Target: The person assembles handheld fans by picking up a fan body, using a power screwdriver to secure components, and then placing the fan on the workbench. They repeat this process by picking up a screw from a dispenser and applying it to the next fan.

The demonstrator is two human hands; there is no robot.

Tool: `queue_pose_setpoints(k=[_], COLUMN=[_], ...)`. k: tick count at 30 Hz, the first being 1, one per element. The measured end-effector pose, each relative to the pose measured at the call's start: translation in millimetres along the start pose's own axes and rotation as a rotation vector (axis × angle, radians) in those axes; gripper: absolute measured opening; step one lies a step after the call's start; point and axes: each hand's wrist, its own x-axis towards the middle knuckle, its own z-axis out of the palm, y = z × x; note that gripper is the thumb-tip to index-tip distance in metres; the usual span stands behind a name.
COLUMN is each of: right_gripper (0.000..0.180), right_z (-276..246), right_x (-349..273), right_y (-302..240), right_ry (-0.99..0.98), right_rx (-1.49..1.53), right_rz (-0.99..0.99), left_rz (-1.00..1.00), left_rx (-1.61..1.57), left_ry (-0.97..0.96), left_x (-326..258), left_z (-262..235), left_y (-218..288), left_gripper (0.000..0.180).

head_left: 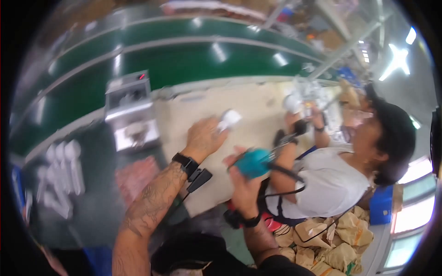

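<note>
Left hand point(206, 135) grips white piece point(231, 117) over bench point(207, 181); right hand point(244, 184) holds teal tool point(253, 163), apart from it. Piece likely mid-work; white parts point(70, 170) at left, done or pending unclear.

Motion smears a white piece point(231, 119) at the person's left hand point(202, 136), its kind unclear — whether it is gripped cannot be told — while the right hand point(244, 186) hides part of a teal tool point(253, 163); a co-worker's hands point(317, 118) blur among pale items point(316, 92), and the frame's lower edge crops the left forearm point(133, 244) and brown paper sacks point(338, 255)
</note>
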Motion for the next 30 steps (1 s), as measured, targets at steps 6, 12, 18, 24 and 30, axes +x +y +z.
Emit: queue_pose_setpoints(k=[6,12,18,24,30], right_gripper=[0.050,0.059,0.067,0.060,0.065], right_z=[19.8,47.9,77.9,121.4,128.8], right_x=[1.5,-17.7,-15.6,-15.3,-10.4], right_y=[2.4,-21.6,-42.6,-30.3,-24.2], right_ry=[-0.089,-0.224,-0.281,-0.292,-0.349], right_rx=[0.067,0.259,0.345,0.457,0.432], right_rz=[0.039,0.143,0.185,0.175,0.157], left_rz=[0.308,0.321,0.379,0.348,0.388], left_rx=[-0.112,-0.055,0.066,-0.013,0.082], left_ry=[0.169,0.255,0.236,0.257,0.271], left_x=[-96.2,-170.5,-194.5,-201.0,-197.8], left_z=[-62.5,-102.8,-115.4,-122.6,-114.1], left_y=[-27.1,-75.0,-101.9,-100.7,-103.2], left_gripper=[0.025,0.022,0.025,0.025,0.028])
